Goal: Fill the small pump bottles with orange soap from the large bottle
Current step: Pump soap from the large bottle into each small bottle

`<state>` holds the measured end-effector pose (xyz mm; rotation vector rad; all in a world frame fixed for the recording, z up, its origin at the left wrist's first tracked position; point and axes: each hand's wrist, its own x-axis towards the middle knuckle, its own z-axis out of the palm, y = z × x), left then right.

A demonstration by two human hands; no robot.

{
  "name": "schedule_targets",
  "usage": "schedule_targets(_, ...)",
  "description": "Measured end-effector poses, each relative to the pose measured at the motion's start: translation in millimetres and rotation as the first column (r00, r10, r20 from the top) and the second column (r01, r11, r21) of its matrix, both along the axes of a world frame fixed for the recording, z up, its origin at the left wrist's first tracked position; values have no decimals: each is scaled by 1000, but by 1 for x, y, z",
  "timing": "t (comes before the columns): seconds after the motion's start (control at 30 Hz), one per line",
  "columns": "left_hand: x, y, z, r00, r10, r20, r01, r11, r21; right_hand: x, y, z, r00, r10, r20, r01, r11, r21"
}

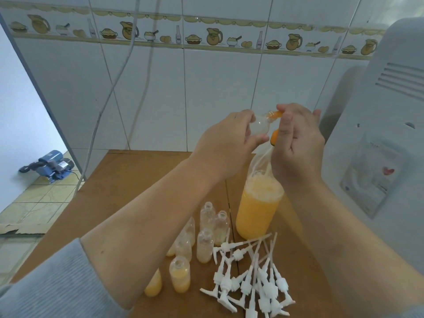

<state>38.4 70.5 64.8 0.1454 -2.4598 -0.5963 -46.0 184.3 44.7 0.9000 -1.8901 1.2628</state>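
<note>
1. Head view, landmark. We take the large bottle [258,203] as our reference: it stands upright on the brown table [128,193], its lower part holding orange soap with foam on top and its upper part clear.

2. Head view, hands. Above the large bottle, the left hand [226,143] has its fingers curled round a small clear bottle [260,126], held tilted. The right hand [298,145], just right of it, pinches something orange [274,136] at the small bottle's mouth; we judge it to be the large bottle's cap or a spout.

3. Head view, progress. Left of and in front of the large bottle stands a group of small bottles [206,235], all uncapped. Two nearest us, one of them [180,277], hold a fair depth of orange soap; others show only a pale layer at the bottom, and the rearmost look empty. We judge the filling partly done, with most bottles short of full.

4. Head view, pumps. In front of the large bottle lies a heap of white pumps [252,276], none fitted, so all capping remains.

5. Head view, limits. The right hand hides the large bottle's neck, so we cannot tell whether it is open. Whether soap is flowing is not visible. The left forearm covers parts of some small bottles, making their count uncertain.
</note>
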Motion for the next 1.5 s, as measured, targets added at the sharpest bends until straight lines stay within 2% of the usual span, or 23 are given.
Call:
schedule_targets(0.17,0,6,-9,1000,-8,18,9,1000,-7,-3,0,-16,998,-57,-34,57,998,4)
schedule_targets(0.33,2,1,-1,999,18,36,-18,1000,0,0,-4,3,1000,28,4,-28,999,-15)
schedule_targets(0.43,3,3,3,1000,14,22,-13,1000,-21,2,-4,1,1000,7,-8,-7,999,-50)
schedule_targets(0.6,4,4,-3,999,13,38,-12,999,-45,0,-4,-15,997,-61,-45,61,998,-6)
schedule_targets(0.77,3,3,1,999,28,47,-26,999,-29,1,-1,-4,1000,-6,-6,6,999,36)
schedule_targets(0.9,4,5,4,1000,7,13,-7,998,-57,6,4,-3,1000,-26,-18,26,1000,-12)
schedule_targets(1.03,6,6,-4,1000,7,15,-6,997,-82,5,2,-16,995,-67,-67,68,997,22)
schedule_targets(1.23,8,2,1,999,14,33,-10,994,-106,12,4,-4,1000,-11,9,11,1000,2)
schedule_targets(1.5,4,7,2,999,37,21,-34,991,-126,5,1,-12,995,-79,-57,81,996,29)
